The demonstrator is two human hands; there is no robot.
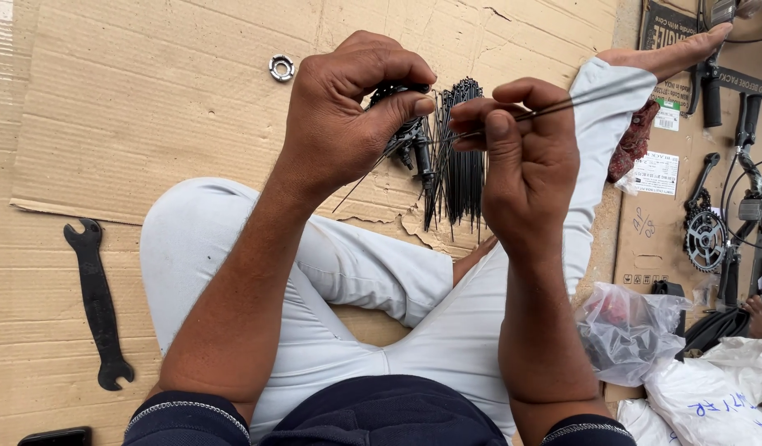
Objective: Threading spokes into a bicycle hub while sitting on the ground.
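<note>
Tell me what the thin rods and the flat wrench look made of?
The thin rods look like black-coated metal wire: straight, stiff, faintly glossy. The flat wrench seems to be dark, matte steel, uniformly flat with cut jaws. The coating on both is uncertain.

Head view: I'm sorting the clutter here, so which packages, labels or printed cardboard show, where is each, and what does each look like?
White paper label: right side, on the cardboard, rectangular with black print.
Small white sticker: just above that label.
Dark printed panel: top right, black with pale lettering.
Clear plastic bag: lower right, crumpled, with dark and red contents.
White sack: bottom right corner, blue handwriting.
No screens.
</note>
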